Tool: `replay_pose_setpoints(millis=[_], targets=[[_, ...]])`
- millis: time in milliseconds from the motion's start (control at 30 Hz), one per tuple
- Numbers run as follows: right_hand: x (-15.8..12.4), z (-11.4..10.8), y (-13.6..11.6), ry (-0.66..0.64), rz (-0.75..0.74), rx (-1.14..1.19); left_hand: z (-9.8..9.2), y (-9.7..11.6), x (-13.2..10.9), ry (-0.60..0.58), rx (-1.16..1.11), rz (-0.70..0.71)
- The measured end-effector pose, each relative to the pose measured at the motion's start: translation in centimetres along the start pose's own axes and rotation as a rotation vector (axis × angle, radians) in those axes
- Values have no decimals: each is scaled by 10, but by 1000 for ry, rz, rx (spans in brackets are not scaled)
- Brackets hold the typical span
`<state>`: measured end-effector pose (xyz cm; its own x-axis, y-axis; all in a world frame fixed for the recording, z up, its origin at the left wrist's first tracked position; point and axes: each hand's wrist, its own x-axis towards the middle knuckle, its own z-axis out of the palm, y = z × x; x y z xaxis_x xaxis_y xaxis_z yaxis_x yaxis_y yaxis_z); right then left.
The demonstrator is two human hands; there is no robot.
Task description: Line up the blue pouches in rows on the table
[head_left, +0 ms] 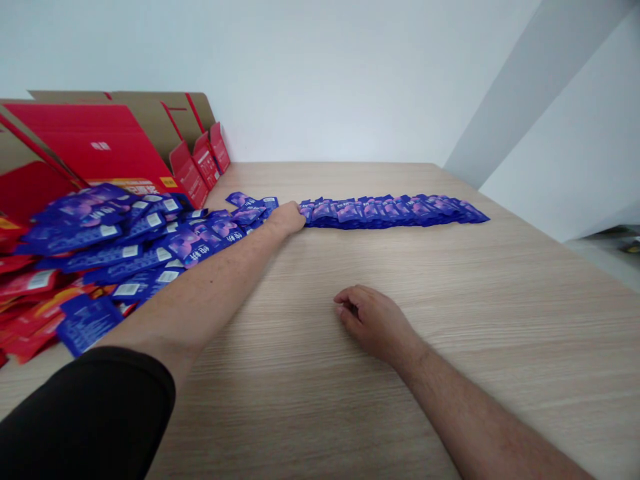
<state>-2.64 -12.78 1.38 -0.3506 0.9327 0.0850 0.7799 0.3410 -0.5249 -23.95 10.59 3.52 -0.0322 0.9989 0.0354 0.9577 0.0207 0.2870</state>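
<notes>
My left hand (pixel 288 217) is stretched far out across the wooden table (pixel 450 320), its fingers closed on the left end of a long row of overlapping blue packets (pixel 395 211). The row runs to the right across the table's far half. My right hand (pixel 370 319) rests on the bare wood nearer to me, fingers curled loosely under, nothing seen in it.
A loose heap of blue packets (pixel 115 240) lies at the left, with red packets (pixel 30 313) under and beside it. Behind the heap stand flattened red and brown cardboard boxes (pixel 115 143) against the white wall. The table's right edge runs diagonally at the far right.
</notes>
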Motion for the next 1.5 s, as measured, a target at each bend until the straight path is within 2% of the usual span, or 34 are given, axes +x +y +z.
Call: replay_pose_setpoints(millis=[333,767,900,1000,1133,1200,1333,1400,1500], targets=[[0,2,2,11,-16,1,-6,-5,-7,-21,25,29],[0,1,1,16,-21,-2,0,-10,-9,4,40,28],[0,1,1,18,-18,7,-5,-12,-14,5,37,31],[1,0,2,5,-10,1,-15,-10,-27,45,34,39],[2,1,3,12,-16,-5,-45,-11,-67,190,-38,126],[2,1,3,17,-21,-11,-65,-16,-97,257,-99,183],[4,-1,3,19,-22,-67,-95,-37,-171,303,-252,240],[5,-1,2,27,3,-110,-98,-47,-208,259,-346,275],[8,0,-1,43,58,-181,-86,-60,-255,79,-462,326]])
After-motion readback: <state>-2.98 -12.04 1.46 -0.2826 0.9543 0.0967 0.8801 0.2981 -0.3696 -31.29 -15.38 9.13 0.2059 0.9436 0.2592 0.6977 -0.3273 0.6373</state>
